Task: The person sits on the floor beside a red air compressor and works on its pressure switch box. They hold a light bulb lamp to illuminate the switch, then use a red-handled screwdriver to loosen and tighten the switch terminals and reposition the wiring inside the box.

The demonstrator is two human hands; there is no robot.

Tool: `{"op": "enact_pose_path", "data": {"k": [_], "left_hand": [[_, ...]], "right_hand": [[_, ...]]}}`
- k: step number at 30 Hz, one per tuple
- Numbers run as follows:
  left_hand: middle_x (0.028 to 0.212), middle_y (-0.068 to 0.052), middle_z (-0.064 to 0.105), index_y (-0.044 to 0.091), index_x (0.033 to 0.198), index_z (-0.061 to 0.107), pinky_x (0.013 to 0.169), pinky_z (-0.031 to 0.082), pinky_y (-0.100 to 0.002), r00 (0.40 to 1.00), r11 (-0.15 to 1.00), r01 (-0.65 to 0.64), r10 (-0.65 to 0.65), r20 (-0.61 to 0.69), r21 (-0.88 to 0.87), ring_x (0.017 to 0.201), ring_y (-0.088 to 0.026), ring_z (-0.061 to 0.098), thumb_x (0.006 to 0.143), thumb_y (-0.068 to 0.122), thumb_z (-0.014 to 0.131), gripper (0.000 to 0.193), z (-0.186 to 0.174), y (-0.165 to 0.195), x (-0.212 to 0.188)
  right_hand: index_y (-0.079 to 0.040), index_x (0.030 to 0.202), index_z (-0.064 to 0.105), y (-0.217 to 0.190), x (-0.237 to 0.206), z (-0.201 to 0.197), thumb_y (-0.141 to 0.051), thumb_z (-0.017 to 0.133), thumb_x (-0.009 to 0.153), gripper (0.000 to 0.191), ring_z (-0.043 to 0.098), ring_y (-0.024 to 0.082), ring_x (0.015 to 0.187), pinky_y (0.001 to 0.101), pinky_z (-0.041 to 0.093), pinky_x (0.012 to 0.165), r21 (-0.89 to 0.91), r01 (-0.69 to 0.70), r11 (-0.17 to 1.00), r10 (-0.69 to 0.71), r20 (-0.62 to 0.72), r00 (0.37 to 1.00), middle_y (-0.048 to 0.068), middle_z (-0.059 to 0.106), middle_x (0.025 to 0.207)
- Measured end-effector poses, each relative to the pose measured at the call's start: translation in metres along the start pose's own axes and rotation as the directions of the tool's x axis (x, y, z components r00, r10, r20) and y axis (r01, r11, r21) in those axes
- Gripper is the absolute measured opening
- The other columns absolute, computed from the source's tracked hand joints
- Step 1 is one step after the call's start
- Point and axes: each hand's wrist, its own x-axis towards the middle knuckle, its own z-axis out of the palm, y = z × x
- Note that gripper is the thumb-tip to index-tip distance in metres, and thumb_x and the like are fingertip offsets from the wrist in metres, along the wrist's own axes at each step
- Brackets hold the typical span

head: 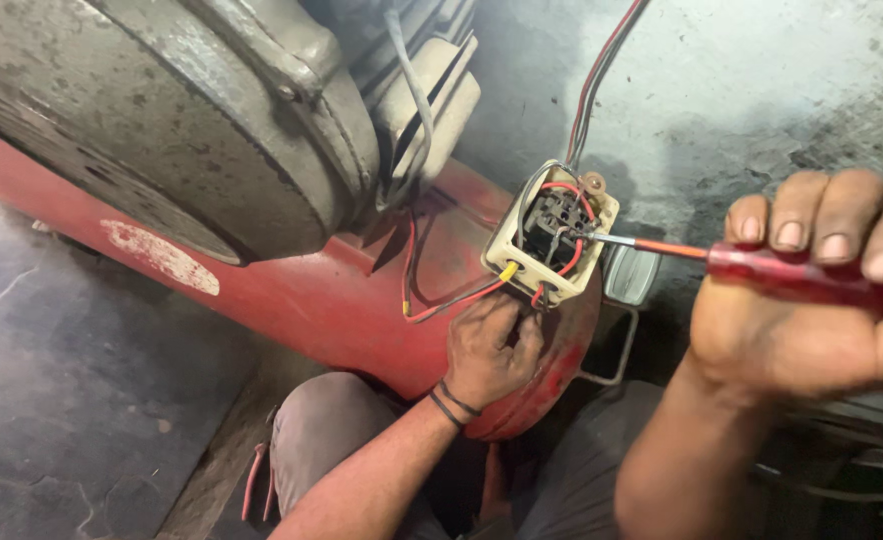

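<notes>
My right hand (812, 300) grips the red handle of a screwdriver (762, 268). Its metal tip reaches into an open cream switch box (510, 240) with black terminals and red, black and yellow wires inside. My left hand (487, 350), with dark bands at the wrist, holds the wires just under the box, against a red tank (312, 300).
A grey pump housing (182, 110) sits on top of the red tank. A bundle of cables (597, 80) runs up from the box along a rough grey wall. A round gauge (630, 275) sits beside the box. Dark stone floor lies at the left; my knees are below.
</notes>
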Motion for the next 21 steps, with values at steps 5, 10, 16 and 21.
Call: {"op": "enact_pose_path", "data": {"k": [5, 10, 16, 21], "left_hand": [[0.08, -0.011, 0.064, 0.005, 0.09, 0.064, 0.066, 0.051, -0.043, 1.0, 1.0, -0.004, 0.004, -0.007, 0.01, 0.073, -0.032, 0.064, 0.085, 0.004, 0.068, 0.007, -0.0003, -0.0006, -0.0016], [0.08, -0.01, 0.063, 0.005, 0.09, 0.063, 0.066, 0.052, -0.042, 1.0, 1.0, 0.0, 0.0, -0.009, -0.014, 0.073, -0.031, 0.065, 0.086, 0.004, 0.067, 0.006, -0.0002, -0.0019, -0.0014], [0.078, -0.01, 0.062, 0.005, 0.087, 0.062, 0.066, 0.051, -0.042, 1.0, 1.0, 0.006, -0.006, -0.006, 0.004, 0.072, -0.032, 0.064, 0.085, 0.004, 0.068, 0.006, 0.0002, -0.0026, -0.0011], [0.081, -0.01, 0.064, 0.005, 0.091, 0.064, 0.068, 0.054, -0.041, 1.0, 1.0, 0.004, -0.004, -0.009, -0.023, 0.075, -0.031, 0.066, 0.086, 0.004, 0.066, 0.006, -0.0012, -0.0015, -0.0016]], "right_hand": [[-0.02, 0.083, 0.054, 0.0038, -0.0018, -0.0026, -0.059, 0.046, 0.1, 0.043, 0.05, 0.009, 0.054, 0.0282, 0.046, 0.053, 0.023, 0.046, 0.999, -0.047, 0.025, 0.999, -0.006, 0.051, 0.06], [-0.018, 0.085, 0.056, -0.0012, -0.0013, -0.0022, -0.046, 0.046, 0.105, 0.036, 0.05, 0.01, 0.058, 0.0282, 0.044, 0.055, 0.083, -0.029, 0.996, 0.027, 0.017, 0.999, -0.005, 0.053, 0.062], [-0.015, 0.09, 0.057, -0.0013, -0.0052, 0.0035, -0.051, 0.055, 0.093, 0.036, 0.053, 0.008, 0.057, 0.0282, 0.047, 0.057, 0.065, 0.013, 0.998, -0.014, 0.006, 1.0, -0.005, 0.053, 0.066], [-0.015, 0.088, 0.055, -0.0007, -0.0049, -0.0002, -0.049, 0.051, 0.101, 0.036, 0.051, 0.01, 0.062, 0.0285, 0.043, 0.059, 0.099, -0.043, 0.994, 0.047, -0.041, 0.998, -0.003, 0.053, 0.069]]}}
